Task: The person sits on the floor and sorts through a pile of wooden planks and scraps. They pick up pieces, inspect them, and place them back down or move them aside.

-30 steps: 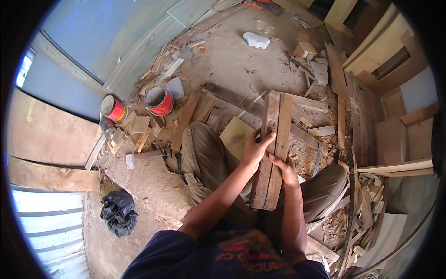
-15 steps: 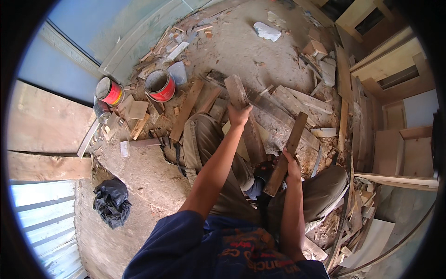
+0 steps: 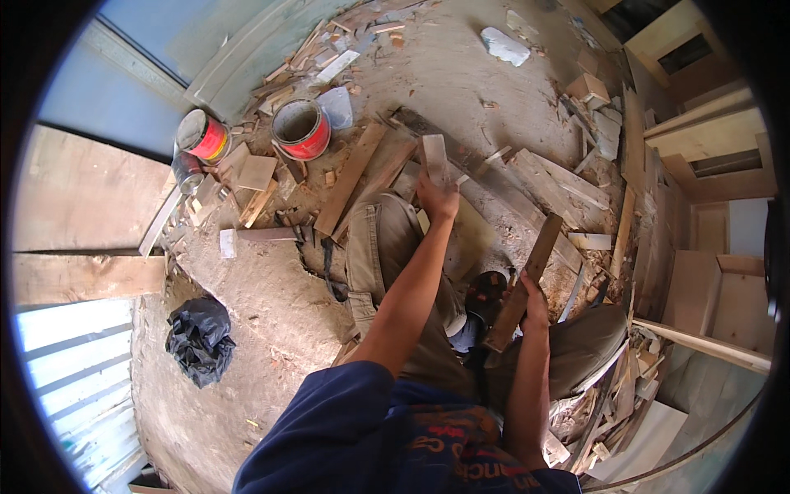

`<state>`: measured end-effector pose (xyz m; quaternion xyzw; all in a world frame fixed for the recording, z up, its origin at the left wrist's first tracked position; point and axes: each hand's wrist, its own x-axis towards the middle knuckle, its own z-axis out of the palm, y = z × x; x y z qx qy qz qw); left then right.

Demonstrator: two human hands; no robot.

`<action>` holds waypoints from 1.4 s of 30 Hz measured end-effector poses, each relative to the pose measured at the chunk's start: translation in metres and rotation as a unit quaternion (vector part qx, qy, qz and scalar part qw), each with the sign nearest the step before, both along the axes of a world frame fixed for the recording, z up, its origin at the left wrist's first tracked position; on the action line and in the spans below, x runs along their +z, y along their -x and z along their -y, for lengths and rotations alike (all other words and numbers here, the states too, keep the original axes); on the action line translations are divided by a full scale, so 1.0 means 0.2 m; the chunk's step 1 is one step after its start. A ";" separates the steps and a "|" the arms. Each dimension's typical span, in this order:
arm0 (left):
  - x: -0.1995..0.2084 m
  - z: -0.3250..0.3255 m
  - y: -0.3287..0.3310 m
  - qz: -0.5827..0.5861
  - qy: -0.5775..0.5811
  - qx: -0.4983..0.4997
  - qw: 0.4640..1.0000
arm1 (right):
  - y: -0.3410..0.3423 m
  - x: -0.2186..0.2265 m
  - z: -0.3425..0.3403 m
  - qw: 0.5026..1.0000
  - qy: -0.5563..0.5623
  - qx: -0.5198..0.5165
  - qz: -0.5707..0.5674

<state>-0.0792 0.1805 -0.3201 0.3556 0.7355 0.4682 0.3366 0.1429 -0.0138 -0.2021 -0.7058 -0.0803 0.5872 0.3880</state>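
Observation:
My left hand (image 3: 439, 198) is stretched forward, its fingers wrapped round a worn wooden board (image 3: 434, 151). Only the board's far end rises above the fist; the rest is hidden behind my hand and forearm. A dark, narrow wooden strip (image 3: 541, 251) is gripped in my right hand (image 3: 534, 305), above my bent leg on the right. That strip slants from upper right to lower left, and its lower end is near my lap. Below and left of the strip, a dark rounded object (image 3: 487, 288) lies between my legs, partly covered.
Loose planks (image 3: 527, 202) lie ahead of me. Two red-labelled cans (image 3: 306, 145) (image 3: 203, 137) stand at the far left among wood scraps. A black plastic bag (image 3: 200, 342) rests on the left floor. Wooden cabinet frames (image 3: 708, 288) line the right side.
The board in my left hand has tipped and now looks shorter, with less of it showing. My right hand still holds the strip. The whole view has shifted slightly.

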 end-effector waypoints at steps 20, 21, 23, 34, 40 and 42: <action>-0.26 -0.06 0.08 0.037 0.161 -0.135 0.977 | -0.13 0.02 -0.48 0.854 -0.474 -0.014 0.215; -0.27 -0.07 0.06 0.041 0.154 -0.135 0.978 | -0.16 -0.03 -0.49 0.849 -0.504 -0.039 0.153; -0.25 -0.01 0.03 0.048 0.143 -0.131 0.980 | -0.22 -0.07 -0.48 0.853 -0.443 0.024 0.275; 0.10 0.10 -0.19 -0.022 0.118 -0.272 0.955 | -0.48 -0.56 -0.38 0.884 -0.199 0.172 0.386; 0.47 0.21 -0.40 0.041 -0.097 -0.509 0.854 | -0.58 -0.56 -0.38 0.886 -0.233 0.266 0.301; 0.57 0.25 -0.52 0.041 -0.150 -0.549 0.821 | -0.54 -0.49 -0.40 0.898 -0.236 0.283 0.239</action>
